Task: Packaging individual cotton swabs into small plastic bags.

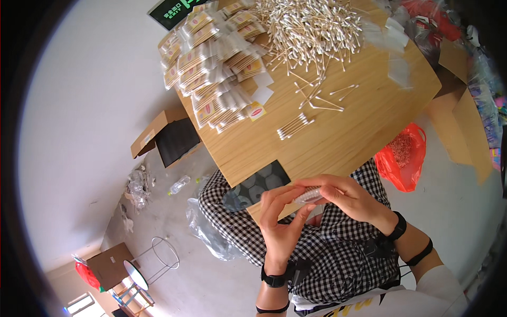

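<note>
My left hand and my right hand meet just below the table's near edge and together hold a small clear bag of cotton swabs. On the wooden table, a short row of aligned cotton swabs lies nearest my hands. A big loose heap of cotton swabs covers the far side. To its left, a pile of filled packets with yellow and red labels spreads out. Empty clear bags lie at the far right.
A dark patterned flat object rests at the table's near corner. A red plastic bag sits on the floor to the right, an open cardboard box to the left, with a plastic bottle and a wire stand.
</note>
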{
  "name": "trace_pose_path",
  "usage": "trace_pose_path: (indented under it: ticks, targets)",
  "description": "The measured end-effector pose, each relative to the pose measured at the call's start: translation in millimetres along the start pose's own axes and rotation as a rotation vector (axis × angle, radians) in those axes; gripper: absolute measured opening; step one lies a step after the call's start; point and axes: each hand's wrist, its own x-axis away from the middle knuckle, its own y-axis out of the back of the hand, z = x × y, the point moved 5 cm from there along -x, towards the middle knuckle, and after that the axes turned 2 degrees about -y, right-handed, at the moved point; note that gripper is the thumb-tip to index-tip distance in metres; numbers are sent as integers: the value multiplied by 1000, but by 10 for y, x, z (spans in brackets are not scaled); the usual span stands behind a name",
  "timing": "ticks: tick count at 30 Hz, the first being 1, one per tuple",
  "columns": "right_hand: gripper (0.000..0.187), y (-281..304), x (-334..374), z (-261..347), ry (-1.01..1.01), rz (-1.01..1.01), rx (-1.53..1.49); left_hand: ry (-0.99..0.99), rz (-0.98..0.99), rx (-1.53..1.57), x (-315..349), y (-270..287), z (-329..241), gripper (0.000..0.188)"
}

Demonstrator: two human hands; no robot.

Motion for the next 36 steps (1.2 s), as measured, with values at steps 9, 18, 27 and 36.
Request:
trace_pose_path:
  ticks: [9,18,27,36]
  targets:
    - [36,307,-117,-182,-124,-23,-144,396,-15,645,-110,-453,368,11]
    - [33,336,-112,-195,-113,-98,-39,395,-23,657,-54,-488,359,14]
    - [34,365,-164,-160,-127,-91,-71,384,25,751,-92,-508,456,19]
    - [34,453,-202,-192,-93,-29,-26,375,9,781,-127,-534,491,19]
